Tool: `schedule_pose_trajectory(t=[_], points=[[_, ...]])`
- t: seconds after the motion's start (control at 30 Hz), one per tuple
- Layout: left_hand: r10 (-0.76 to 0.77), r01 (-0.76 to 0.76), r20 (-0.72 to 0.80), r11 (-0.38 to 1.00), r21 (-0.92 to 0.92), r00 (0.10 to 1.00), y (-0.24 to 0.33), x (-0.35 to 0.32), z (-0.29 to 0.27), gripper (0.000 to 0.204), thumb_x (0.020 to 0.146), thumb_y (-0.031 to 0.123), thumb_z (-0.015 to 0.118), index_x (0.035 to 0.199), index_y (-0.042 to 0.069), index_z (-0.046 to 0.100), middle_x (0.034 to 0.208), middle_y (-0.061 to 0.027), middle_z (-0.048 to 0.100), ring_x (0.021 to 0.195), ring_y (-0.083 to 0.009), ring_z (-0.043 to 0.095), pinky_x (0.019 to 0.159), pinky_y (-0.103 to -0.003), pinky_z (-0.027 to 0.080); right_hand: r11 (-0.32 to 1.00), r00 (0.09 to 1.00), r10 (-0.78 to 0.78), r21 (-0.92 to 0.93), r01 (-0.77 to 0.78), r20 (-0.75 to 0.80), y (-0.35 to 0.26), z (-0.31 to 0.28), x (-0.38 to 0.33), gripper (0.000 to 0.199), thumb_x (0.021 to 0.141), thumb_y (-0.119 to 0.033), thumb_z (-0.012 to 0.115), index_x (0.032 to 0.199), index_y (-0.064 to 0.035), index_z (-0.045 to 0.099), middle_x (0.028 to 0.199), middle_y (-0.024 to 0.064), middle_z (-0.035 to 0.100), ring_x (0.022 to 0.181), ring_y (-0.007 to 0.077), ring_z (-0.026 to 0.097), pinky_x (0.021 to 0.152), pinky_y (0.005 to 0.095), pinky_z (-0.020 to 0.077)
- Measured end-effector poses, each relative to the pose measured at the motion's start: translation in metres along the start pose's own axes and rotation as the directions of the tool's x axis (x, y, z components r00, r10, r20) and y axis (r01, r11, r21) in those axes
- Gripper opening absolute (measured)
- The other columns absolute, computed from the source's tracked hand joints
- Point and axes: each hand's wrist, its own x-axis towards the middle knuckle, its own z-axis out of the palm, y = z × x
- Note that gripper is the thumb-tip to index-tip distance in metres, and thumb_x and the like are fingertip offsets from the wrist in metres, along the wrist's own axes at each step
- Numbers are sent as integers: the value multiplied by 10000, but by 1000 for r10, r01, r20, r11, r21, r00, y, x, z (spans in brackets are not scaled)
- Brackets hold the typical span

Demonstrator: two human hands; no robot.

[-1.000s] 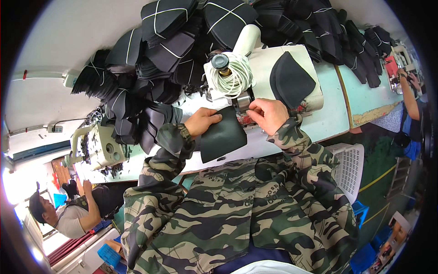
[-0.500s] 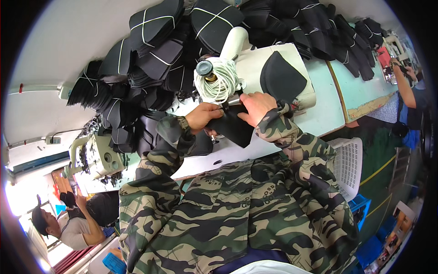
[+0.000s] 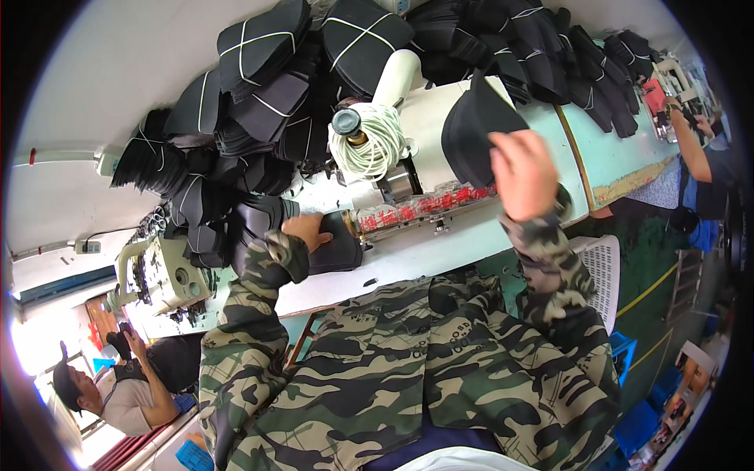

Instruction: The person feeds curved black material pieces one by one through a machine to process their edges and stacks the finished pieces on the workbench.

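At the left end of the sewing machine [image 3: 424,206], my left hand [image 3: 308,231] is closed on the edge of a black fabric piece [image 3: 342,247] lying on the white table. Its thumb is on top; the other fingers are mostly hidden. My right hand [image 3: 525,174], slightly blurred, has curled fingers at the right edge of a curved black fabric piece [image 3: 477,129] on top of the machine. That piece stands partly raised, with layered edges below it. A coil of white cord [image 3: 369,145] hangs around the thread post, and no fabric lies under the machine head.
Bundles of black pieces tied with white string [image 3: 263,43] line the table's far side. A second sewing machine [image 3: 169,271] stands at left. A white plastic basket [image 3: 601,275] is right of the table. Other people are at the far left and far right.
Both hands have left the fabric piece they held at the machine head. My left hand moved left and down to the table; my right moved right to the pieces on the machine, whose top edge now rises.
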Motion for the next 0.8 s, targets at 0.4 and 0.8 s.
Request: schedule_pose_trajectory(t=[0.4, 0.8], points=[[595, -236, 66, 415, -879, 801, 41, -36, -86, 266, 889, 198, 560, 1035, -22, 581, 814, -52, 626, 725, -104, 536, 702, -259, 443, 660, 628, -141, 546, -516, 765, -57, 56, -70, 311, 766, -244, 703, 941, 6, 642, 729, 96, 647, 623, 131, 598, 588, 275, 483], [205, 113, 154, 200, -973, 967, 40, -11, -69, 208, 908, 154, 518, 958, -28, 605, 779, 3, 617, 631, -52, 542, 601, -207, 449, 866, 784, -26, 406, -293, 621, -37, 67, -39, 165, 777, -194, 661, 830, -41, 629, 650, 70, 643, 563, 212, 622, 529, 306, 472]])
